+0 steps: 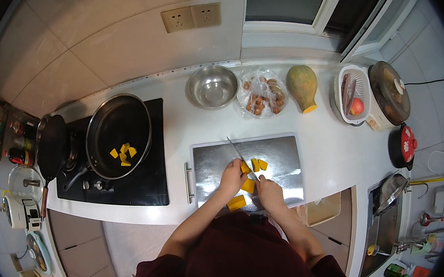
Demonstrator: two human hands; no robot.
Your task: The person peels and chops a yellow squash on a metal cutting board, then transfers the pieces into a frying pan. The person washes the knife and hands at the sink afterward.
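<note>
My right hand grips a kitchen knife whose blade points up and left across a metal cutting board. Against the blade's left side, my left hand holds a chunk of orange-yellow pumpkin. Two small pumpkin pieces lie just right of the blade. Larger pumpkin chunks rest on the board nearer my body. More pumpkin pieces lie in a dark frying pan on the black cooktop at the left.
Behind the board stand a steel bowl, a plastic-bagged bowl of brown food and part of a pumpkin. A white basket with a red fruit and a lidded cooker are at right. A second pan is far left.
</note>
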